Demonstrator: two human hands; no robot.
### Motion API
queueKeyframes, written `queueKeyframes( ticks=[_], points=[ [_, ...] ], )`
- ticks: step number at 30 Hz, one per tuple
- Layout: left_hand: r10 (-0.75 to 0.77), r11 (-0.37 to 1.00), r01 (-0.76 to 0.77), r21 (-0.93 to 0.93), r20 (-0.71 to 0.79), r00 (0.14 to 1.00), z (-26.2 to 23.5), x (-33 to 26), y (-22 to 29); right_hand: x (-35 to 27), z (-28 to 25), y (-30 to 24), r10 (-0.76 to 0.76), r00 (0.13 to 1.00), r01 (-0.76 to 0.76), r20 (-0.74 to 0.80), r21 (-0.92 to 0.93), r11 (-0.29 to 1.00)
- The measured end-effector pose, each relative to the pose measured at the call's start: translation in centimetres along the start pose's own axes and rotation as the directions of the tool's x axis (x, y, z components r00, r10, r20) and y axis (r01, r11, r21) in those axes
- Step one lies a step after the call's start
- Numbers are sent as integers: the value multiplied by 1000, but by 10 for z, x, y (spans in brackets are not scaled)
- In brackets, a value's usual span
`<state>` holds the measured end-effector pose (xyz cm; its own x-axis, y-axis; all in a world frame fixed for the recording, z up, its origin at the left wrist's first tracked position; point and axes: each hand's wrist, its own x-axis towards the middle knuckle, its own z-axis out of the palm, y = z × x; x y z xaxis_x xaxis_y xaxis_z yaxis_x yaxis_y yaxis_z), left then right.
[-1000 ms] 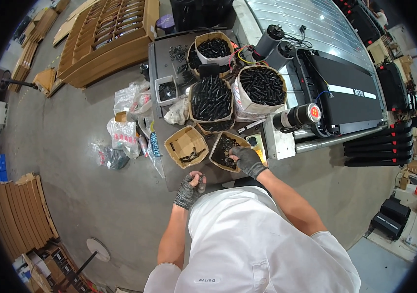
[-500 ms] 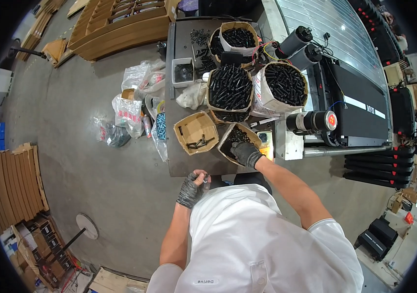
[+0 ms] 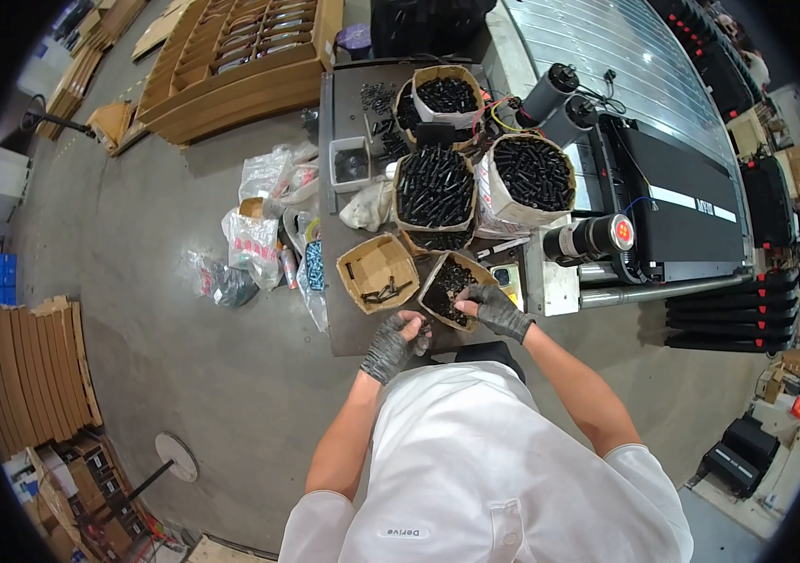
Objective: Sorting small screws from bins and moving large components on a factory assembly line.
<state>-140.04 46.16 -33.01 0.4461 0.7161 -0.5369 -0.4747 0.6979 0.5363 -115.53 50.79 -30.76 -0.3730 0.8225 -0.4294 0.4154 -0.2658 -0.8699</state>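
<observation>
My left hand (image 3: 394,345), in a grey fingerless glove, is at the table's front edge with its fingers curled together. Something small and dark seems to be at its fingertips, too small to name. Just to its right, my right hand (image 3: 498,311), gloved alike, hovers at the near right side of a small cardboard box (image 3: 486,276) holding many tiny black parts. Its thumb and fingers are pinched; what is between them is hidden. Left of that box stands an open cardboard box (image 3: 370,261) with several black bolts (image 3: 389,293) lying inside.
Behind are large cartons full of black cylindrical parts (image 3: 435,188), (image 3: 533,174). A white bin (image 3: 350,165) and loose rings lie at the table's left. A phone (image 3: 505,276) and a marker are by the right edge. Black motors (image 3: 591,238) and a treadmill-like machine (image 3: 672,202) stand to the right.
My right hand has come up out of the small parts and toward the box's near right side, fingers now pinched. My left hand has moved right and slightly up, closer to that box.
</observation>
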Motion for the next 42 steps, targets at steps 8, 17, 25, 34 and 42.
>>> queueKeyframes(
  ticks=[8,17,25,34,42],
  points=[
    [-27,998,26,51,31,999,36,23,10,-34,2,-38,36,991,-16,-126,155,988],
    [-12,994,5,111,59,998,41,27,5,-44,11,-44,118,962,-66,-248,209,976],
    [-4,997,2,76,30,1000,43,27,1,-43,24,-41,-248,877,147,-411,-262,954],
    [95,993,-98,72,48,994,40,32,4,-26,29,1,-431,828,199,-358,-530,824],
    [416,812,-380,442,17,909,43,35,2,-27,42,-50,-186,856,100,-481,-200,975]
  ],
)
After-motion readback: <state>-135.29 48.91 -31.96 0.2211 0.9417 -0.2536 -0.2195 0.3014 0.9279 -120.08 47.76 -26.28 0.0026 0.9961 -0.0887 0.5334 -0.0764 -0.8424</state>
